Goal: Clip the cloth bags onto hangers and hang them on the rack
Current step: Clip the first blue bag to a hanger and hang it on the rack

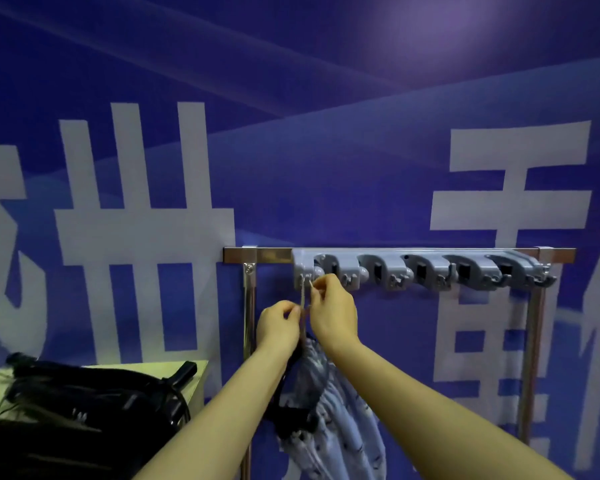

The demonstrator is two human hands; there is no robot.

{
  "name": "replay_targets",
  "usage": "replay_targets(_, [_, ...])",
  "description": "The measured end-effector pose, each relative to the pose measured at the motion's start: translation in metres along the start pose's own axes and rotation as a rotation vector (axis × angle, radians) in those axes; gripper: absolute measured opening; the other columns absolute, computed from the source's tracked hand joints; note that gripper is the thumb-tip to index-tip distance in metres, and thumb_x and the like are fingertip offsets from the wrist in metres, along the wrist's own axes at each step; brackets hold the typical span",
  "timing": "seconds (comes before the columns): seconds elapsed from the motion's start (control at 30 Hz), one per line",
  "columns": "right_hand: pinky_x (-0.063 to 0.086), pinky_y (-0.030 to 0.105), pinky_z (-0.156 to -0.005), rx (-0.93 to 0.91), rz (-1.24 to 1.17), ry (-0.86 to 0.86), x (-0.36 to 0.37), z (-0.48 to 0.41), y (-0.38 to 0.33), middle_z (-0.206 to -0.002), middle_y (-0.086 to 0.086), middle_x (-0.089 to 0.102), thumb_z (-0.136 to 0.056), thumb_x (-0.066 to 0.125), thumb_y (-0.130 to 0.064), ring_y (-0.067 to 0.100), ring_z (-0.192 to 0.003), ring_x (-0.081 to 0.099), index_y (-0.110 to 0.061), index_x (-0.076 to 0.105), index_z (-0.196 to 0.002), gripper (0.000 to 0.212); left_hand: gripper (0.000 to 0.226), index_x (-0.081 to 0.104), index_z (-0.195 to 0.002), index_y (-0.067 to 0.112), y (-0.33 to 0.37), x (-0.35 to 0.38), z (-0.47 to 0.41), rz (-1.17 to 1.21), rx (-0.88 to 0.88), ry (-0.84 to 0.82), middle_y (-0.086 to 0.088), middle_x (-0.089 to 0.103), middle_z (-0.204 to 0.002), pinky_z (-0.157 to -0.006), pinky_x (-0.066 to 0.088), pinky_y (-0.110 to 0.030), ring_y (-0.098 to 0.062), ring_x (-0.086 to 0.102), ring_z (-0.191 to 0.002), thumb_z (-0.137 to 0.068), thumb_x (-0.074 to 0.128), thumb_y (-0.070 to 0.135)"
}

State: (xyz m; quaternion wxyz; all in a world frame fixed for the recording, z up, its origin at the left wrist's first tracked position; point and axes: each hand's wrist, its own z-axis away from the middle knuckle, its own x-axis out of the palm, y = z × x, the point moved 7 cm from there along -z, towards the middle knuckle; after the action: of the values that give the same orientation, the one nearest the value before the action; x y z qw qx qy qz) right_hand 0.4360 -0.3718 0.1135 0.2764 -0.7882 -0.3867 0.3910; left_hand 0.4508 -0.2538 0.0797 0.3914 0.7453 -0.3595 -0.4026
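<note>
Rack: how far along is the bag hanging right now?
Done: a pale blue cloth bag looks clipped to a dark hanger. In hand: the left hand and right hand pinch its wire hook at the leftmost peg of the grey hook rail. Left: the pegs further right carry nothing; black hangers lie piled on the table.

Glossy metal rack rail (pixel 274 255); matt grey plastic hook strip (pixel 420 268); soft printed cloth bag (pixel 340 403); black hangers (pixel 94 393)

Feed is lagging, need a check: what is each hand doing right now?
Left hand: pinches the hanger hook.
Right hand: pinches the same hook, higher up.
</note>
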Motion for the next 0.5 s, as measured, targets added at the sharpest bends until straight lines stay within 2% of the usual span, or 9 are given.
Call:
replay_targets(0.03, [0.042,0.032,-0.059,-0.011,0.056,0.019,-0.004,0.005,-0.007,-0.098,0.005,0.06,-0.1,0.042,-0.021,0.023,-0.081,0.058,-0.013,0.052,-0.103,0.013,0.022,0.067,-0.102,0.009,0.005,-0.003,0.005,-0.001,0.001,-0.007,-0.009,0.068,-0.107,-0.087,0.049,-0.039,-0.026,0.062,-0.098,-0.095,0.048,0.018])
replay_targets(0.1, [0.042,0.034,-0.071,-0.047,0.118,0.05,-0.009,0.019,-0.023,-0.11,0.007,0.055,-0.099,0.043,-0.024,0.027,-0.095,0.056,-0.011,0.053,-0.107,0.017,0.022,0.064,-0.106,0.01,0.012,-0.012,0.018,-0.001,-0.009,-0.019,-0.008,0.066,-0.112,-0.086,0.049,-0.036,-0.026,0.061,-0.101,-0.095,0.048,0.021])
replay_targets(0.2, [0.042,0.037,-0.084,-0.068,0.04,0.019,-0.011,0.043,-0.052,-0.119,0.012,0.053,-0.098,0.046,-0.027,0.031,-0.106,0.055,-0.008,0.055,-0.108,0.023,0.022,0.062,-0.107,0.011,0.025,-0.043,0.044,-0.017,-0.03,-0.005,-0.01,0.065,-0.111,-0.082,0.048,-0.035,-0.028,0.061,-0.101,-0.094,0.047,0.022])
replay_targets(0.3, [0.045,0.04,-0.084,-0.091,-0.038,0.007,-0.008,0.061,-0.084,-0.112,0.018,0.06,-0.096,0.048,-0.031,0.035,-0.102,0.058,-0.005,0.058,-0.104,0.029,0.016,0.061,-0.094,0.013,0.038,-0.088,0.072,0.015,-0.009,0.042,-0.012,0.066,-0.099,-0.078,0.048,-0.036,-0.03,0.061,-0.096,-0.094,0.048,0.022])
replay_targets(0.37, [0.047,0.047,-0.085,-0.088,-0.085,-0.034,0.001,0.08,-0.107,-0.107,0.019,0.062,-0.097,0.047,-0.033,0.037,-0.099,0.059,-0.006,0.057,-0.101,0.029,0.024,0.062,-0.095,0.009,0.036,-0.127,0.094,-0.026,-0.032,0.083,-0.013,0.064,-0.093,-0.073,0.045,-0.035,-0.029,0.06,-0.089,-0.095,0.047,0.029])
replay_targets(0.5, [0.043,0.039,-0.079,-0.11,-0.158,-0.199,0.039,0.14,-0.158,-0.106,0.016,0.064,-0.099,0.043,-0.034,0.033,-0.099,0.059,-0.006,0.057,-0.101,0.031,0.031,0.064,-0.1,0.005,0.012,-0.224,0.14,-0.167,-0.072,0.204,-0.015,0.069,-0.103,-0.085,0.051,-0.039,-0.032,0.063,-0.099,-0.094,0.049,0.032])
